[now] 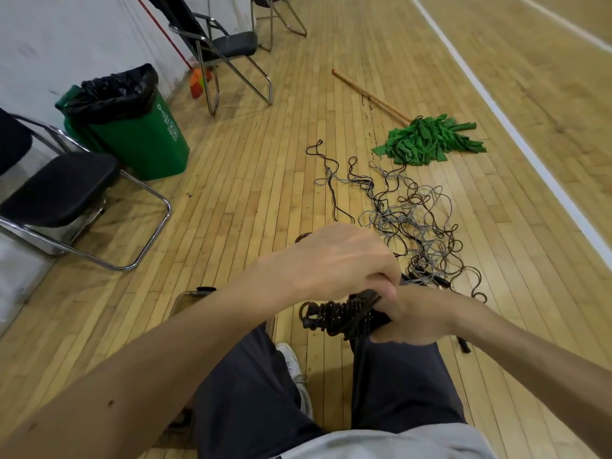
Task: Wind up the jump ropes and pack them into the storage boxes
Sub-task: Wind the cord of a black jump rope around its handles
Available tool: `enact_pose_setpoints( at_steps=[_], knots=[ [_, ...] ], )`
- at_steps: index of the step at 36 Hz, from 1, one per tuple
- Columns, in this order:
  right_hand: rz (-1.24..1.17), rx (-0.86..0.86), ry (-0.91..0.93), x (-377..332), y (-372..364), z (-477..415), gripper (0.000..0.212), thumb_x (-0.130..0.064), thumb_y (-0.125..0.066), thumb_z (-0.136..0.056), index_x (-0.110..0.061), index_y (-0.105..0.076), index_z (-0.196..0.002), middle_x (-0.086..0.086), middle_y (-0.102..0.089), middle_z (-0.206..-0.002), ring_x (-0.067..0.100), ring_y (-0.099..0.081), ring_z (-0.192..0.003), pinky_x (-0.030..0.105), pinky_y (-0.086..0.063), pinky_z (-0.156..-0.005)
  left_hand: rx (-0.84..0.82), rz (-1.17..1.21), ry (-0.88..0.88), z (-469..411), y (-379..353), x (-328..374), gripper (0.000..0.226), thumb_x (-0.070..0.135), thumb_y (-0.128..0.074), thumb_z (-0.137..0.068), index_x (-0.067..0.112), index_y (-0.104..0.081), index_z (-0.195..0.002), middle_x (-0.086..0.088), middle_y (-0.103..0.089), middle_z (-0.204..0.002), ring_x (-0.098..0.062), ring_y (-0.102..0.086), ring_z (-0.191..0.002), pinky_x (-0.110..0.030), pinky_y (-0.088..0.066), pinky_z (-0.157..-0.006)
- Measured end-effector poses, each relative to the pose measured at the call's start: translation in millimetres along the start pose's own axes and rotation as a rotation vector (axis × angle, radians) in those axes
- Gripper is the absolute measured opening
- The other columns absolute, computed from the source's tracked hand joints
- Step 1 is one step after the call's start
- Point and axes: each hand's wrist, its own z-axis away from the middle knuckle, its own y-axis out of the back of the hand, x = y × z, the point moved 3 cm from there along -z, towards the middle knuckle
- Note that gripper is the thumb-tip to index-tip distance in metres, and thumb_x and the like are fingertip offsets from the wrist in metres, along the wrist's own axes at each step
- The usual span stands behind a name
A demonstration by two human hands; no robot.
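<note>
Winding looks nearly done: right hand (418, 321) grips the bundle (334, 317), left hand (337, 260) pinches its top. Next, secure the end; the tangle (414, 220) waits beyond the grip.

The pale wooden plank floor (231, 180) has a smooth, lightly glossy varnish, and on it at far right lies a green cloth-strip mop (427, 142) with a bare wooden handle. At left, 2 folding chairs (63, 190) show shiny chromed metal tubing and matt black padded seats, beside a smooth green plastic bin (145, 144) lined with crinkled, glossy black film.
</note>
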Motion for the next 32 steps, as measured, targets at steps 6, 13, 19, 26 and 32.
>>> enact_pose_setpoints(
  at_steps=[6,13,19,26,32],
  knots=[
    [-0.023,0.067,0.144,-3,0,10,0.026,-0.038,-0.063,-0.098,-0.027,-0.050,-0.077,-0.006,-0.056,-0.075,0.010,-0.049,-0.062,0.022,-0.039,-0.059,0.030,0.160,0.087,-3,8,-10,0.029,0.046,-0.059,-0.095,0.023,-0.075,-0.101,0.009,-0.071,-0.093,-0.007,-0.059,-0.087,-0.039,-0.050,-0.079],
    [-0.235,0.105,0.331,-10,3,24,0.031,-0.029,-0.064,-0.098,-0.005,-0.057,-0.080,0.011,-0.053,-0.072,0.025,-0.046,-0.062,0.039,-0.040,-0.062,0.157,0.585,0.182,2,6,-28,0.014,0.027,-0.073,-0.090,0.015,-0.079,-0.095,0.012,-0.074,-0.084,-0.004,-0.066,-0.079,-0.024,-0.051,-0.074],
    [-0.398,0.205,0.476,-14,5,28,0.032,-0.031,-0.064,-0.097,-0.002,-0.060,-0.085,0.019,-0.053,-0.074,0.035,-0.047,-0.065,0.049,-0.041,-0.062,0.243,0.777,0.192,5,1,-32,0.003,0.019,-0.074,-0.088,0.021,-0.076,-0.089,0.023,-0.068,-0.070,0.004,-0.063,-0.069,-0.009,-0.044,-0.067],
    [-0.566,0.369,0.537,-13,8,29,0.029,-0.024,-0.068,-0.097,-0.023,-0.054,-0.072,0.012,-0.050,-0.066,0.027,-0.043,-0.058,0.030,-0.035,-0.054,0.300,0.916,0.272,6,-22,-44,0.014,0.024,-0.069,-0.089,0.015,-0.072,-0.079,0.016,-0.062,-0.059,0.003,-0.051,-0.051,-0.008,-0.037,-0.051],
    [-0.769,0.424,0.530,-10,15,23,0.030,-0.017,-0.067,-0.096,-0.005,-0.054,-0.072,0.002,-0.050,-0.062,0.015,-0.045,-0.055,0.022,-0.036,-0.053,0.311,0.952,0.185,18,-38,-48,0.006,0.010,-0.073,-0.086,0.010,-0.070,-0.081,0.002,-0.068,-0.079,-0.004,-0.063,-0.072,-0.018,-0.052,-0.072]
  ],
)
